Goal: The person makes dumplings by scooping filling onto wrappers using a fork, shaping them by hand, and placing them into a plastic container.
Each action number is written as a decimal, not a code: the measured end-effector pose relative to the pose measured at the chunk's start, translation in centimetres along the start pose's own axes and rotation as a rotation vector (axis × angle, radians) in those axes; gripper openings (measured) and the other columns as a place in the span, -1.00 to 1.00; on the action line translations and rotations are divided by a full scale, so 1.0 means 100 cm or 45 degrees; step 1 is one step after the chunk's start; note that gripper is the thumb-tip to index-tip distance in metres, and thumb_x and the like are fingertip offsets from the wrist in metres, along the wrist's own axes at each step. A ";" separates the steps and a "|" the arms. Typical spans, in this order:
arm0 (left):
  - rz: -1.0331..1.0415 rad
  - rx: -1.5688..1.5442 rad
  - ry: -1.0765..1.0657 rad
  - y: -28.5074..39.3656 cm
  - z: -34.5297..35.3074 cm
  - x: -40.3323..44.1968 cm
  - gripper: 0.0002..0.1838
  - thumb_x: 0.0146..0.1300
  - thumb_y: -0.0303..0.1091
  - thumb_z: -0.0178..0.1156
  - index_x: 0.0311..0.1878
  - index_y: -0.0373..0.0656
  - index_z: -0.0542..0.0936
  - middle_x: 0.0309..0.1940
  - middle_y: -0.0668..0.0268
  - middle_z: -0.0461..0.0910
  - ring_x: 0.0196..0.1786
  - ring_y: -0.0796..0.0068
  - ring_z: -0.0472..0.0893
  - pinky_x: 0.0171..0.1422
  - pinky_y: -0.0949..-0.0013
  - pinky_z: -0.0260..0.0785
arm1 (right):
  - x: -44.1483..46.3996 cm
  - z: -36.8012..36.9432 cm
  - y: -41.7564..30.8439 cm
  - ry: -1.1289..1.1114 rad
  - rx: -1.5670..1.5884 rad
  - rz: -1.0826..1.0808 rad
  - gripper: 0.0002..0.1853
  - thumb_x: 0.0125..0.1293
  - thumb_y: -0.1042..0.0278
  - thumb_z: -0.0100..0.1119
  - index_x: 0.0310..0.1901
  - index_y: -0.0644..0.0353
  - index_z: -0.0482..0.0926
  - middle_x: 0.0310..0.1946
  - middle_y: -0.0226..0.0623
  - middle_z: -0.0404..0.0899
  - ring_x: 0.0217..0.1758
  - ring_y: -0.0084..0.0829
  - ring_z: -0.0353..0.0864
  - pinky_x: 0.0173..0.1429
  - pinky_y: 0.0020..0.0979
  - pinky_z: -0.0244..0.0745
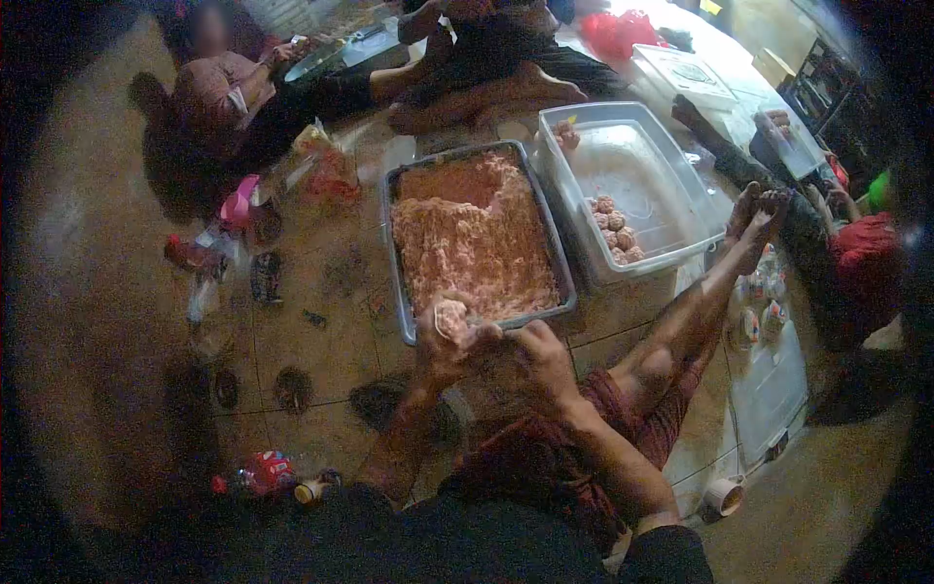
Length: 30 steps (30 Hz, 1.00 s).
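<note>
My left hand (443,358) is closed around a rounded clump of pink minced mixture (451,320), near the front edge of a grey tub (569,297). A pale rim shows around the clump, but I cannot tell if it is a scoop or cup. My right hand (547,368) is closed beside it, fingers bent toward the left hand; what they grip is hidden. The tub holds a large mass of the same pink mixture (472,243), scraped lower at its far end. To its right, a clear plastic bin (671,185) contains several pink balls (611,230).
A person (219,92) sits at the far left, and others sit at the back and right. Crossed legs (671,336) stretch across the right. A red-labelled bottle (263,474), a pink item (239,200) and bags lie left. A cup (723,497) stands lower right.
</note>
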<state>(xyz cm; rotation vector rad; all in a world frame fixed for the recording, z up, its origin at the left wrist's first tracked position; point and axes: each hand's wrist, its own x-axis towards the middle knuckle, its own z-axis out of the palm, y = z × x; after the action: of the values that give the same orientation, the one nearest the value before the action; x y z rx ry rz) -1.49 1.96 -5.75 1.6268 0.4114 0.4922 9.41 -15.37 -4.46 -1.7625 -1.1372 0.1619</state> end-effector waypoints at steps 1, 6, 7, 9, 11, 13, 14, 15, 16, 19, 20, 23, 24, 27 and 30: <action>0.066 -0.297 0.121 0.016 0.005 0.004 -0.51 0.14 -0.39 0.58 0.03 -0.20 0.50 -0.13 0.28 0.63 -0.10 0.49 0.64 -0.02 0.39 0.56 | -0.001 -0.004 0.001 0.000 0.000 0.002 -0.79 0.36 0.57 0.21 0.00 0.23 0.67 -0.17 -0.12 0.59 -0.12 -0.18 0.63 -0.07 -0.36 0.49; -0.018 -0.105 -0.077 0.028 -0.023 0.001 -0.25 -0.06 -0.22 0.72 0.14 -0.18 0.47 0.00 0.24 0.61 -0.03 0.45 0.65 0.14 0.32 0.54 | -0.019 -0.008 0.008 -0.118 0.516 0.509 -0.83 0.50 0.47 0.13 -0.01 0.27 0.68 -0.31 -0.44 0.53 -0.23 -0.60 0.49 -0.16 -0.50 0.40; -0.025 -0.107 -0.079 0.028 -0.023 0.002 -0.25 -0.06 -0.22 0.72 0.14 -0.18 0.47 0.00 0.24 0.61 -0.03 0.45 0.65 0.14 0.32 0.54 | -0.025 -0.004 0.008 -0.200 0.724 0.658 -0.83 0.52 0.47 0.11 -0.01 0.27 0.67 -0.32 -0.50 0.51 -0.24 -0.66 0.44 -0.17 -0.53 0.37; -0.318 -0.355 0.003 0.020 -0.025 0.012 -0.22 -0.11 -0.15 0.73 0.12 -0.16 0.48 -0.11 0.30 0.64 -0.07 0.43 0.63 0.15 0.32 0.50 | -0.031 0.006 0.011 -0.252 0.799 0.678 -0.81 0.54 0.45 0.09 0.03 0.27 0.67 -0.28 -0.49 0.53 -0.24 -0.65 0.45 -0.16 -0.55 0.37; -0.038 -0.538 -0.274 -0.004 -0.023 0.025 -0.23 -0.15 -0.08 0.73 0.08 -0.15 0.52 -0.21 0.35 0.63 -0.11 0.42 0.60 0.14 0.33 0.48 | -0.034 0.020 0.011 -0.184 0.764 0.355 -0.78 0.51 0.42 0.12 0.06 0.28 0.65 -0.19 -0.42 0.53 -0.18 -0.62 0.46 -0.13 -0.51 0.41; 0.344 -0.628 -0.587 -0.025 -0.012 0.022 -0.25 -0.17 -0.04 0.73 0.04 -0.15 0.55 -0.28 0.39 0.62 -0.14 0.42 0.58 0.13 0.34 0.46 | -0.030 0.025 0.000 -0.030 0.836 0.147 -0.74 0.41 0.45 0.19 0.08 0.30 0.63 -0.12 -0.33 0.50 -0.12 -0.51 0.50 -0.07 -0.46 0.45; 0.324 -0.117 -0.172 -0.014 0.002 0.008 -0.31 -0.13 -0.03 0.71 -0.01 -0.16 0.57 -0.30 0.39 0.61 -0.16 0.42 0.58 0.11 0.32 0.46 | -0.023 0.017 -0.009 -0.034 0.564 0.102 -0.70 0.34 0.51 0.21 0.10 0.29 0.62 -0.11 -0.30 0.49 -0.09 -0.45 0.52 -0.03 -0.44 0.46; 0.275 0.005 -0.031 -0.002 0.004 0.006 -0.37 -0.08 0.00 0.68 -0.07 -0.15 0.59 -0.30 0.39 0.62 -0.17 0.43 0.58 0.07 0.32 0.47 | -0.017 0.013 -0.013 -0.040 0.294 0.054 -0.65 0.28 0.57 0.22 0.12 0.29 0.62 -0.09 -0.26 0.49 -0.07 -0.38 0.53 0.01 -0.42 0.47; 0.211 0.125 0.106 0.011 0.006 0.004 -0.42 -0.03 0.04 0.64 -0.12 -0.15 0.61 -0.30 0.39 0.62 -0.19 0.45 0.58 0.04 0.32 0.48 | -0.014 0.013 -0.009 0.000 0.297 0.090 -0.61 0.26 0.65 0.16 0.13 0.25 0.65 -0.12 -0.24 0.51 -0.07 -0.33 0.56 0.04 -0.42 0.49; 0.018 -0.182 -0.015 0.022 -0.007 0.004 -0.49 0.07 0.01 0.61 -0.16 -0.15 0.60 -0.29 0.39 0.62 -0.23 0.57 0.57 -0.06 0.39 0.48 | -0.018 0.000 -0.008 0.009 0.383 0.256 -0.51 0.15 0.63 0.23 0.17 0.19 0.63 -0.13 -0.15 0.57 -0.05 -0.17 0.60 0.09 -0.32 0.52; -0.046 -0.231 -0.056 0.023 -0.019 0.004 -0.48 0.02 -0.07 0.65 -0.14 -0.16 0.59 -0.28 0.39 0.62 -0.23 0.60 0.56 -0.08 0.43 0.47 | -0.019 -0.010 -0.014 -0.018 0.383 0.255 -0.54 0.17 0.66 0.19 0.15 0.19 0.63 -0.13 -0.19 0.61 -0.06 -0.19 0.62 0.09 -0.33 0.52; -0.142 -0.312 -0.130 0.025 -0.030 0.006 -0.48 0.00 -0.19 0.68 -0.11 -0.17 0.58 -0.26 0.40 0.63 -0.25 0.63 0.56 -0.14 0.46 0.46 | -0.030 -0.004 -0.011 -0.043 0.668 0.288 -0.70 0.28 0.69 0.13 0.00 0.27 0.70 -0.24 -0.24 0.53 -0.15 -0.35 0.56 0.01 -0.43 0.49; -0.125 -0.328 -0.172 0.025 -0.029 0.005 -0.51 0.02 -0.19 0.66 -0.12 -0.17 0.59 -0.26 0.40 0.64 -0.26 0.63 0.57 -0.15 0.46 0.46 | -0.033 0.003 -0.008 -0.043 0.668 0.287 -0.70 0.28 0.69 0.13 0.00 0.27 0.70 -0.24 -0.24 0.53 -0.15 -0.35 0.56 0.01 -0.43 0.49; 0.175 -0.303 -0.113 0.006 -0.004 0.005 -0.58 0.08 -0.14 0.61 -0.20 -0.15 0.59 -0.37 0.40 0.62 -0.33 0.58 0.57 -0.21 0.45 0.44 | -0.033 0.025 -0.009 -0.023 0.633 0.218 -0.72 0.29 0.67 0.13 0.00 0.26 0.68 -0.22 -0.21 0.52 -0.17 -0.35 0.55 -0.02 -0.41 0.49; 0.152 -0.244 0.100 -0.041 0.008 0.008 -0.58 0.09 -0.07 0.59 -0.24 -0.13 0.60 -0.49 0.39 0.59 -0.37 0.56 0.58 -0.24 0.44 0.43 | -0.025 0.033 -0.011 0.043 0.249 0.098 -0.50 0.03 0.56 0.39 0.10 0.23 0.60 -0.13 -0.10 0.51 -0.02 -0.08 0.58 0.07 -0.25 0.54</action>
<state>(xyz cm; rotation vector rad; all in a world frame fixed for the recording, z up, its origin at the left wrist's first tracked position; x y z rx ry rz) -0.31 2.18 -9.88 1.4552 0.3166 0.6669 5.46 -14.96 -6.15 -1.6293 -0.9957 0.2797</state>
